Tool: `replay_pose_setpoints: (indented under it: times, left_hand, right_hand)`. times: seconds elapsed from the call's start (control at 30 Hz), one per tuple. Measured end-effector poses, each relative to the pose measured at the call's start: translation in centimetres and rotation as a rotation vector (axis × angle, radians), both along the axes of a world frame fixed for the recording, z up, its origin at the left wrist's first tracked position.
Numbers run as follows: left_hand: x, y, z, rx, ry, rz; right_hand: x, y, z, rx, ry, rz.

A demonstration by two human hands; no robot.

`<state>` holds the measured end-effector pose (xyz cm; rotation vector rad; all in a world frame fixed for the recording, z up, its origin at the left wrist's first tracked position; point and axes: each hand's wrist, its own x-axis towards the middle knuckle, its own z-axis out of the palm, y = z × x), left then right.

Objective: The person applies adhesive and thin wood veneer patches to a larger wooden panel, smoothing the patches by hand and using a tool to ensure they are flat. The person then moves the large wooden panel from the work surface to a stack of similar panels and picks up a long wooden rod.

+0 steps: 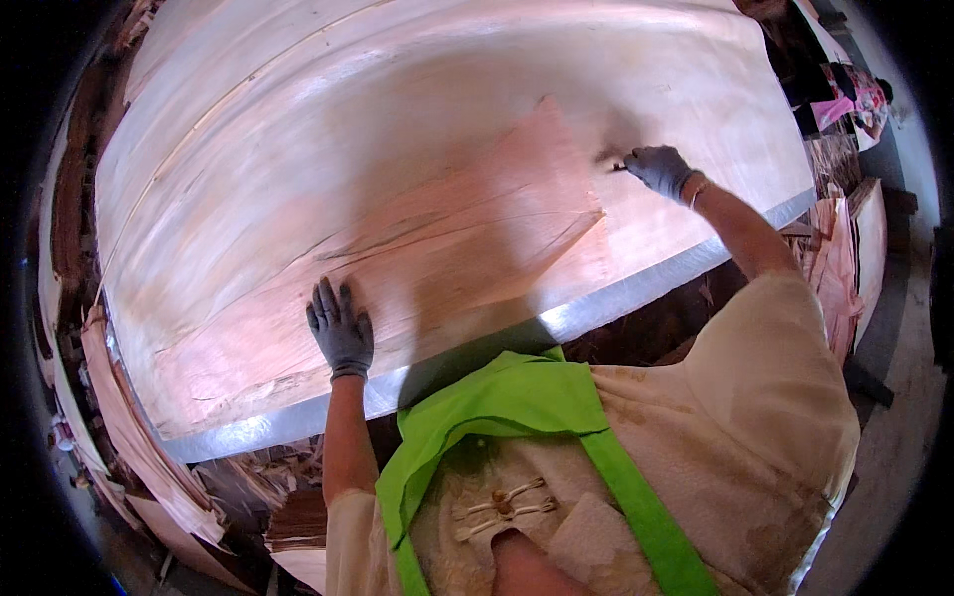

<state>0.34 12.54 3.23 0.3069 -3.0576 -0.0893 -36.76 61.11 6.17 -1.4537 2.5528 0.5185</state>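
Note:
A pinkish sheet of wood veneer [497, 199], split along the grain and torn at its edges, lies over a broad pale veneer sheet [715, 109]. In a grey glove, my left hand [341, 330] rests on the near part of the pinkish sheet, fingers stretched and slightly spread. My right hand [658, 171], also gloved, is to the right of that sheet's pointed end, closed round a small dark tool [619, 167]. The tool's tip points left; its exact kind is too small to tell.
A shiny metal strip [636, 293] edges the near side of the work surface. A thin pale line or stick [204, 119] crosses the far left. Stacked veneer [139, 417] stands at the left, and more pink sheets [833, 268] hang at the right. Another person [860, 99] is at far right.

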Motion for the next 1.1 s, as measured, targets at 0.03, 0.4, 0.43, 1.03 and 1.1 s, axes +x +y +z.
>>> replay_pose_setpoints:
  times: [0.03, 0.4, 0.43, 1.03, 1.1]
  left_hand:
    - [0.1, 0.0, -0.2, 0.010, 0.009, 0.009]
    - [0.7, -2.1, 0.3, 0.226, -0.011, 0.126]
    - [0.7, -1.6, 0.3, 0.180, -0.057, 0.174]
    - [2.9, 0.1, 1.8, 0.178, 0.160, 0.075]
    - [3.4, 0.0, 1.2, 0.190, 0.186, 0.086]
  right_hand:
    - [1.4, -0.6, -0.2, -0.188, -0.005, -0.188]
    - [3.6, -15.5, -1.0, -0.838, -0.555, -0.520]
    - [3.7, -15.6, -1.5, -0.814, -0.446, -0.444]
    - [-2.1, -8.7, -4.0, -0.981, -0.431, -0.483]
    - [-0.4, -11.5, 1.6, -1.064, -0.617, -0.761]
